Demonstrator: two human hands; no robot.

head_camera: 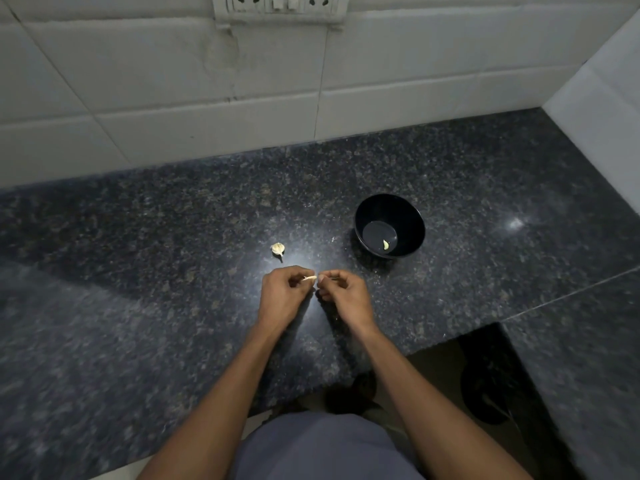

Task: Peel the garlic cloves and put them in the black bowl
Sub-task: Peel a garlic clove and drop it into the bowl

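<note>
Both my hands meet over the middle of the dark granite counter [173,271]. My left hand [282,297] pinches a small pale garlic clove [310,278] at its fingertips. My right hand [346,296] has its fingers curled, with its thumb and forefinger at the clove's right end; whether it holds a shred of skin I cannot tell. A partly broken garlic bulb [278,249] lies on the counter just beyond my left hand. The black bowl [412,216] stands to the right of the bulb, and one peeled clove [385,244] lies inside it.
A white tiled wall [207,98] runs along the back of the counter, with a socket plate [280,6] at the top, and a second wall [606,98] closes the right side. The counter's front edge steps back at the right, where the floor and a dark sandal [485,400] show.
</note>
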